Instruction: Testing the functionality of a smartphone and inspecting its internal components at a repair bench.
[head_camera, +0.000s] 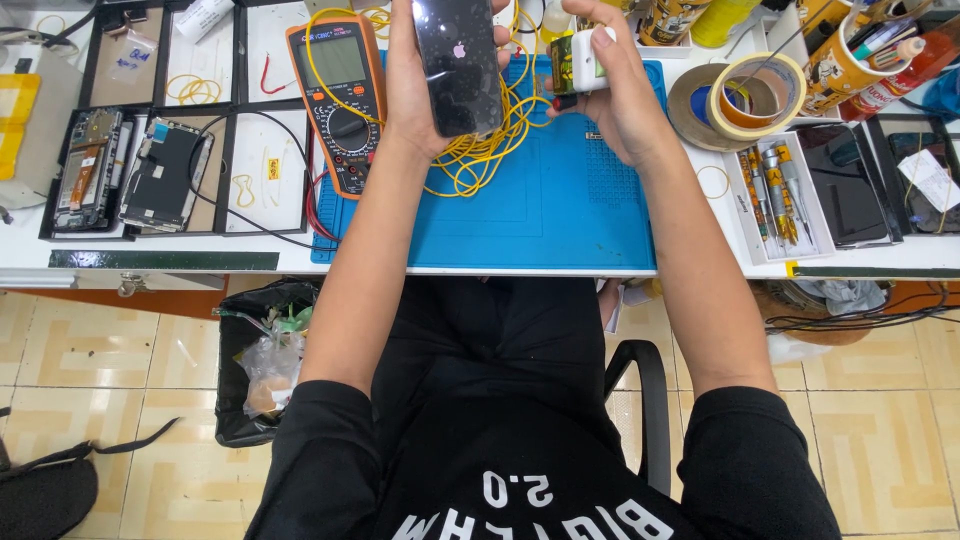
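Both hands (520, 80) raised, fingers curled, gripping

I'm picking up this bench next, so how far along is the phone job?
Done: nothing visibly finished. In hand: the left hand holds a black phone, back facing the camera, and the right hand holds a small white bottle. Left: two opened phones lie in trays; the screwdrivers sit untouched.

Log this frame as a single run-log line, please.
left hand: holds black phone upright | right hand: holds small white device | below: blue mat, yellow cable | multimeter left
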